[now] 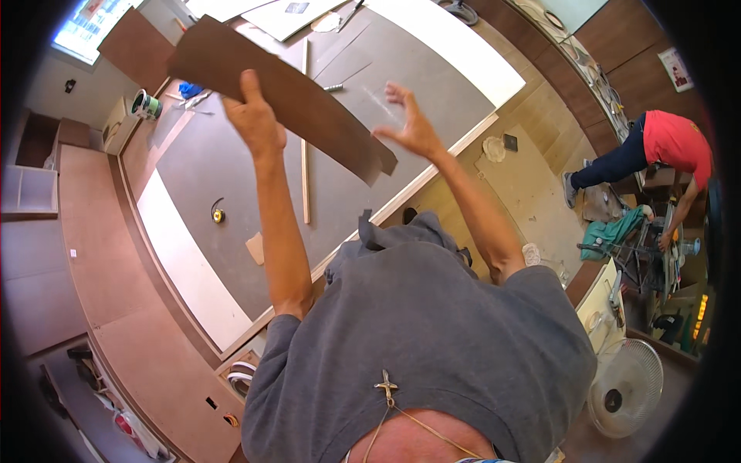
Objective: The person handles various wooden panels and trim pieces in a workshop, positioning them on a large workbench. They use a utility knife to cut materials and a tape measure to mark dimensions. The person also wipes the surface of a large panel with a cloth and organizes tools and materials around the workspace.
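A long brown strip of thin sheet, like veneer or laminate (285,86), is raised at a slant above the grey-topped worktable (255,181). My left hand (256,116) grips its near edge left of the middle, thumb on the face I see; the other fingers are partly hidden. The strip's right end is ragged. Close to that end my right hand (413,130) is held up with fingers spread and nothing in it; whether the thumb touches the strip I cannot tell. Below, a narrow wooden batten (306,154) lies on the table.
A yellow tape measure (218,214) and a small tan offcut (255,248) lie on the table's left part. White boards (297,17) rest at the far side. On the right, a person in a red shirt (675,143) bends over equipment. A fan (625,388) stands at lower right.
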Available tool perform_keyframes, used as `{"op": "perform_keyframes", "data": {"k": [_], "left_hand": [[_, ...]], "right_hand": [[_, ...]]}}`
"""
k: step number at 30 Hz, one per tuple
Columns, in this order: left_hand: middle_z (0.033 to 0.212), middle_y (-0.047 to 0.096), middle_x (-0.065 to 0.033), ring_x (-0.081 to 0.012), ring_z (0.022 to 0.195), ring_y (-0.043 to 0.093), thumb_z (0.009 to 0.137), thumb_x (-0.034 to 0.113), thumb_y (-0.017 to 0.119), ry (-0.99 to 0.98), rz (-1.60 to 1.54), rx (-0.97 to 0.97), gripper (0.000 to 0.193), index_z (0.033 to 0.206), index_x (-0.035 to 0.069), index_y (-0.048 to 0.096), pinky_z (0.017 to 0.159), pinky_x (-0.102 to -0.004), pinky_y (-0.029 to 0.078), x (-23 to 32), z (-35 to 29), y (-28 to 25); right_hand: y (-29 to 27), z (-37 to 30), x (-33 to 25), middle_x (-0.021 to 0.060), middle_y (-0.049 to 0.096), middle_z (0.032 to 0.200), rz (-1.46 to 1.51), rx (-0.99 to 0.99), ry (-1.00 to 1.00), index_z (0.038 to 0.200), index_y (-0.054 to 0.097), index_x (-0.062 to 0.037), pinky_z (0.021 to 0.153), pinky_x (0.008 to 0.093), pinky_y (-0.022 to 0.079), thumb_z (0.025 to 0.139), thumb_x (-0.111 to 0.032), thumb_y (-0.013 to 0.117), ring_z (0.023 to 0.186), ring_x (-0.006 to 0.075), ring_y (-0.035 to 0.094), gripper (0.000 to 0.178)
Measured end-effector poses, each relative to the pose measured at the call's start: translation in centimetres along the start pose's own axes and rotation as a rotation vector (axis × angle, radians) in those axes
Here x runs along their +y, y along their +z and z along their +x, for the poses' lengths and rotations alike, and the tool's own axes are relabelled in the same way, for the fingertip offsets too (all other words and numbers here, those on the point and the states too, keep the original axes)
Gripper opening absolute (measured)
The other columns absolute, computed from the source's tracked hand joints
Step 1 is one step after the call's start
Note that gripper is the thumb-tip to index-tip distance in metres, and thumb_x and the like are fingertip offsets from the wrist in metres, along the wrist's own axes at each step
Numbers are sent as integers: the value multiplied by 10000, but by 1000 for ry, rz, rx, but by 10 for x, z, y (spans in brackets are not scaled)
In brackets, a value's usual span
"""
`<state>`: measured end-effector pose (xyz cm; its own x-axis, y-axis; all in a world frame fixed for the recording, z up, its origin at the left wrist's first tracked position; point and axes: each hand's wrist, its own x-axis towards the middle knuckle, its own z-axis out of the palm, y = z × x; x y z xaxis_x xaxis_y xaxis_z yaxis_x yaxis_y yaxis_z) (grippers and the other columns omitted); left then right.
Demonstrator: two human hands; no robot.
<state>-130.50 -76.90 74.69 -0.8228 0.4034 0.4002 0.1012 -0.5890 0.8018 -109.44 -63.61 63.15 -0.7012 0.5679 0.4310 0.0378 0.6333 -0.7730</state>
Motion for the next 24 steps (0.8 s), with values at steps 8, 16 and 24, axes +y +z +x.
{"op": "perform_keyframes", "data": {"k": [8,16,24], "left_hand": [[1122,589,-166,-219,963,594,987,353,428,123,339,106,481,1172,-80,525,806,-363,541,45,-26,18],[1340,435,-202,-294,1196,454,960,350,491,-31,22,99,590,1322,-99,370,1057,-422,348,56,-27,-20],[1353,436,-167,-242,1214,439,987,313,430,-378,-219,362,506,1309,-75,393,1071,-356,323,37,-38,-63]], "right_hand": [[39,-11,-18,212,303,1443,-332,93,-206,1435,217,-20,1092,507,194,594,-624,750,1346,348,292,1164],[5,-22,-23,146,494,962,-300,104,-309,1351,360,-83,766,415,387,518,-533,814,868,297,518,1050],[1,-60,-40,160,495,1045,-422,-74,-231,1420,287,-92,804,427,396,486,-630,785,914,303,524,1188]]}}
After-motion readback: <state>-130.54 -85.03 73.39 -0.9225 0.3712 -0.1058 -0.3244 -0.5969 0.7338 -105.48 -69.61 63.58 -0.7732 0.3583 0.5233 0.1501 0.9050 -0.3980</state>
